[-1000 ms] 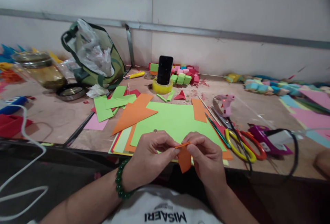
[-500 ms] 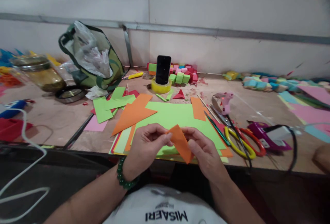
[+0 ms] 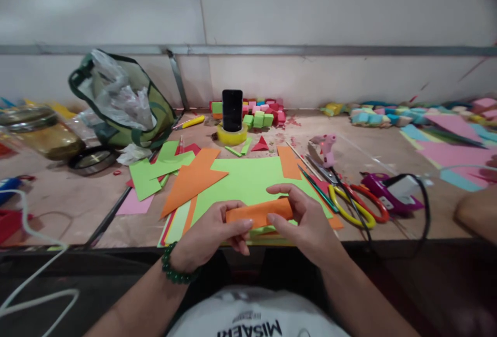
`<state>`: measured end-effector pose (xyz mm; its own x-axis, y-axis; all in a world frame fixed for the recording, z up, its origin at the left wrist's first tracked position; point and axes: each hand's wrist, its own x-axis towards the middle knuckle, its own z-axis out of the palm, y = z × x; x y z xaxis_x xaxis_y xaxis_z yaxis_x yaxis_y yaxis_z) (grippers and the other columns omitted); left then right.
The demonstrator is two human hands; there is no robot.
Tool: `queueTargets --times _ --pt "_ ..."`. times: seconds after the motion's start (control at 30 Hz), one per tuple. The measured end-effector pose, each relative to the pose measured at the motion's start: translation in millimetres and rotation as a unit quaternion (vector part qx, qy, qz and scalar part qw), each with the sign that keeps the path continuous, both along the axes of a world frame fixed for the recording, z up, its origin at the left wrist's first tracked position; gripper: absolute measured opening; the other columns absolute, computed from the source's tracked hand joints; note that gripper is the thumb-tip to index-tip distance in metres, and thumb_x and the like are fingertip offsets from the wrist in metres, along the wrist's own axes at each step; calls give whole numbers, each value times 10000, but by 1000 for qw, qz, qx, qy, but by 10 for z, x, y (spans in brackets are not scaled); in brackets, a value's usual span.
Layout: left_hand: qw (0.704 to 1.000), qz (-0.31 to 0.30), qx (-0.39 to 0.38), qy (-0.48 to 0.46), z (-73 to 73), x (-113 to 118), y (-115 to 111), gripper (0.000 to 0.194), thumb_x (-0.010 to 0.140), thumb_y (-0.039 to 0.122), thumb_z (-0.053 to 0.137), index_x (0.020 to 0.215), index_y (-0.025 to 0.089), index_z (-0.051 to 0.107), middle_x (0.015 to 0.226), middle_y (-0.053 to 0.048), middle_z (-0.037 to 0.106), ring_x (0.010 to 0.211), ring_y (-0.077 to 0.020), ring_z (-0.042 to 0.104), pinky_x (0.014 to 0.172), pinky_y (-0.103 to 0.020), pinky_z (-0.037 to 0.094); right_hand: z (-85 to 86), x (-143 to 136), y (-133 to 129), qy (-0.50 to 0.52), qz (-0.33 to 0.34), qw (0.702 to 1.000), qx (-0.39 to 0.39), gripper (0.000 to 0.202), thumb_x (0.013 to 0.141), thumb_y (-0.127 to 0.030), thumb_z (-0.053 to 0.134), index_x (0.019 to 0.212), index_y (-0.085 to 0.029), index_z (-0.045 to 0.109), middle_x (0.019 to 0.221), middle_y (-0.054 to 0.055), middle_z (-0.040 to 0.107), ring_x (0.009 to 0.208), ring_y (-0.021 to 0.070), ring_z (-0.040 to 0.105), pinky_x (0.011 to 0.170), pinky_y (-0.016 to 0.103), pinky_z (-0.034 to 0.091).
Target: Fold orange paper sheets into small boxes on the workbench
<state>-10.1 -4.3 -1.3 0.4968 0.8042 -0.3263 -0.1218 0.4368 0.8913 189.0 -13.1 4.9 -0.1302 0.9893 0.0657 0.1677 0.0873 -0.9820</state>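
Note:
An orange paper piece (image 3: 259, 213), long and narrow, is held level between my two hands above the green sheets (image 3: 252, 171). My left hand (image 3: 213, 231) pinches its left end, thumb on the front face, with a green bead bracelet on the wrist. At the right end, my right hand (image 3: 306, 220) grips the paper between thumb and fingers, its index finger raised over the top edge. Larger orange pieces (image 3: 194, 179) lie on the sheets to the left, and a small orange rectangle (image 3: 288, 162) lies behind my right hand.
Yellow-handled scissors (image 3: 351, 213), red-handled scissors (image 3: 370, 202) and a pink glue gun (image 3: 328, 150) lie right. A phone (image 3: 232, 111) stands in a yellow tape roll (image 3: 232, 134). Paper cubes (image 3: 264, 114) are behind. A bag (image 3: 128, 104) stands back left. Another person's arm (image 3: 477, 215) is far right.
The orange piece has turned from a steep slant to nearly level and now shows as a long strip. My hands have moved apart, and the view has shifted slightly.

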Motion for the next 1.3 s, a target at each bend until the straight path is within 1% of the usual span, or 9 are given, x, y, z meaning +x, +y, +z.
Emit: queueTargets --times 0.07,0.23,0.37,0.57,0.8,0.97,1.07,1.17,1.3 --pt "999 -2 -20 -25 -56 -14 7 354 685 338 785 826 124 541 621 22 610 437 -75 600 448 -139 461 48 4 -21 35 27 999 5 403 767 -269 673 1137 -182 539 717 -11 598 625 117 555 565 220 472" --pt "994 20 -59 -89 -133 -40 25 403 642 355 827 812 124 544 566 46 580 393 -32 535 423 -106 411 101 89 -42 162 101 982 10 449 825 -318 605 1242 -172 529 843 59 682 736 159 642 687 287 536" --pt "995 25 -55 -81 -116 -30 5 436 602 356 851 817 124 551 559 46 578 396 -37 529 426 -117 416 158 72 -65 100 59 993 21 389 798 -245 639 1177 -184 576 899 66 689 779 165 657 683 278 542" --pt "997 29 -28 -58 -133 -24 -36 389 629 335 834 798 130 551 586 34 594 436 -51 556 450 -129 435 262 -10 -99 30 -4 997 66 358 722 -144 644 1076 -188 611 802 16 698 697 130 658 615 214 529" --pt "999 10 32 12 -126 -15 -56 355 627 343 825 779 115 598 597 28 586 444 -64 562 453 -146 431 207 17 -109 89 -33 995 42 347 758 -213 660 1093 -188 574 683 -7 682 578 130 659 568 234 550" --pt "995 -16 72 60 -123 -40 -53 311 644 315 812 778 121 609 606 22 604 515 -91 593 517 -173 448 199 57 -112 49 -8 998 32 398 752 -180 662 1137 -200 566 696 -9 681 620 132 667 593 229 552" --pt "992 -70 86 66 -86 -36 -54 308 695 324 777 856 122 609 630 -13 658 560 -104 599 538 -176 427 208 60 -105 21 6 999 44 432 723 -143 671 1139 -208 575 696 -24 667 632 121 655 598 213 540" --pt "986 -142 73 49 -29 -8 -57 361 738 358 741 980 129 602 733 -64 714 645 -130 637 585 -189 444 210 41 -106 8 14 998 59 407 741 -147 655 1134 -210 571 673 -36 654 606 110 635 584 203 526" --pt "986 -157 41 30 -13 38 -58 370 780 464 678 892 115 627 770 -91 723 589 -124 652 546 -185 453 214 16 -118 -7 22 997 79 449 732 -96 620 1160 -221 560 694 -42 670 613 104 643 582 189 515"
